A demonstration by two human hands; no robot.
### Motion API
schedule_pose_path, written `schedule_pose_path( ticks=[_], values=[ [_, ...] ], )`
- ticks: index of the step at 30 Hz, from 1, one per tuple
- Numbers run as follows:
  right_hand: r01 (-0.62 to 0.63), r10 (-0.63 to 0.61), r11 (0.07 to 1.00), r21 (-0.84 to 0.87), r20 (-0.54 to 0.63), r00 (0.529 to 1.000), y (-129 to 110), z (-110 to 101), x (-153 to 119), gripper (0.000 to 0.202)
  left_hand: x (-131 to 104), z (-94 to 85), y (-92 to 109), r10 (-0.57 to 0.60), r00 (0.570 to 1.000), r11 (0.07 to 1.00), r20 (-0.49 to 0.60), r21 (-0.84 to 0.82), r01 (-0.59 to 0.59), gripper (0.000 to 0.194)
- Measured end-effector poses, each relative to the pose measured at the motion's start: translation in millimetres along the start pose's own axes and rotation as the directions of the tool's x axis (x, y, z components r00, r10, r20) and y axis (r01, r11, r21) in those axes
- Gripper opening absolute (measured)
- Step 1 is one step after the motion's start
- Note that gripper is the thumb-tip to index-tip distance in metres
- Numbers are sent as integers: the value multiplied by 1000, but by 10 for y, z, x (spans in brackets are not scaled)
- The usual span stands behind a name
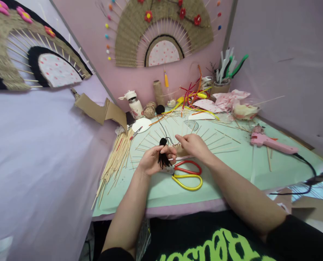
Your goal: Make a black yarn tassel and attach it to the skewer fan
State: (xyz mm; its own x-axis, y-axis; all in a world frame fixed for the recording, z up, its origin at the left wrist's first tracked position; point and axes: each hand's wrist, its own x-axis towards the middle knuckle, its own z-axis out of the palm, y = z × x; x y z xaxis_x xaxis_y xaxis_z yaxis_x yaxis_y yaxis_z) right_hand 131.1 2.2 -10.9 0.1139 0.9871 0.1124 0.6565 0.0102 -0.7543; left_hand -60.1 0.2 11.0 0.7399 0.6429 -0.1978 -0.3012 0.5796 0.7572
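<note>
From where I stand, loose bamboo sticks (115, 156) crowd the left end of the green worktop (233, 170), some poking past its front edge. Next to them comes the left hand (150, 161), turned palm up, its fingers pinching a black tassel (163, 141) just below the rounded head so the fringe hangs down over the palm. A dark strand (162, 123) runs back from there to a black yarn ball (160, 109) near the rear. I'd judge this to be the tying or winding of the tassel's head, which calls for a steady left pinch and an even pull on the yarn. Scissors (187, 176) lie just in front of the hands, red and yellow handles towards the right (handy, though a loop could snag there). The right hand (195, 145) hovers beyond them, fingers curled narrow; whether it grips the yarn, I cannot tell. Sticks fan out behind both hands, so low sweeps backward would disturb them. Farther right, a bare stretch gives the right arm room before the pink glue gun (272, 142), whose cable drops over the worktop's edge.
</note>
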Motion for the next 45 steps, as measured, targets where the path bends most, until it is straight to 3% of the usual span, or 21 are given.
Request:
schedule_pose_path(
  ticks=[2, 5, 7, 9, 12, 16, 23, 27, 30, 32, 35, 37, 40, 42, 43, 45],
  values=[
    [18, -16, 1000, 23, -88, 996, -37, -18, -30, 57, -5, 2, 8, -9, 1000, 1000, 6, -21, 9, 26],
    [255, -193, 940, 227, -262, 945, -111, -46, -83, 35, -8, 2, 8, -36, 999, 999, 11, -15, 36, 27],
    [410, -326, 833, 372, -268, 907, -151, -66, -112, 18, -5, -4, 1, -65, 998, 998, 16, 9, 65, 28],
    [444, -404, 759, 477, -191, 894, -172, -81, -132, 18, 1, -14, -9, -92, 995, 995, 37, 33, 91, 29],
    [403, -423, 739, 541, -93, 901, -178, -87, -148, 16, 9, -25, -19, -112, 992, 993, 64, 53, 109, 30],
    [277, -354, 765, 581, 20, 935, -175, -75, -159, 15, 8, -29, -18, -118, 990, 992, 76, 64, 113, 30],
    [307, -388, 757, 576, 20, 921, -179, -86, -137, 16, -3, -46, -19, -138, 986, 990, 91, 48, 134, 30],
    [179, -346, 742, 646, 142, 927, -178, -77, -166, 20, 0, -53, -26, -144, 986, 988, 83, 64, 139, 31],
    [33, -325, 697, 716, 274, 905, -182, -63, -195, 25, 5, -46, -31, -151, 985, 985, 78, 91, 144, 31],
    [1, -310, 694, 720, 299, 902, -183, -55, -194, 24, 6, -33, -37, -149, 986, 983, 71, 120, 139, 32],
    [172, -294, 761, 625, 97, 951, -170, -54, -148, 14, -4, -8, -45, -115, 992, 973, 46, 207, 103, 33],
    [271, -293, 783, 560, -52, 955, -150, -62, -101, 10, -12, -3, -43, -85, 996, 952, 14, 297, 77, 34],
    [305, -254, 782, 544, -168, 952, -123, -80, -49, 11, -7, -28, -24, -30, 994, 847, -104, 526, 81, 29],
    [339, -248, 812, 476, -245, 937, -118, -83, -42, 10, 7, -59, -1, 168, 955, 703, -245, 709, 59, 18],
    [363, -263, 835, 413, -280, 923, -119, -80, -46, 8, 12, -71, 10, 340, 894, 616, -293, 787, 25, 11],
    [408, -320, 874, 262, -321, 891, -126, -60, -65, 6, 16, -76, 23, 679, 685, 422, -263, 904, -72, 18]
  ],
)
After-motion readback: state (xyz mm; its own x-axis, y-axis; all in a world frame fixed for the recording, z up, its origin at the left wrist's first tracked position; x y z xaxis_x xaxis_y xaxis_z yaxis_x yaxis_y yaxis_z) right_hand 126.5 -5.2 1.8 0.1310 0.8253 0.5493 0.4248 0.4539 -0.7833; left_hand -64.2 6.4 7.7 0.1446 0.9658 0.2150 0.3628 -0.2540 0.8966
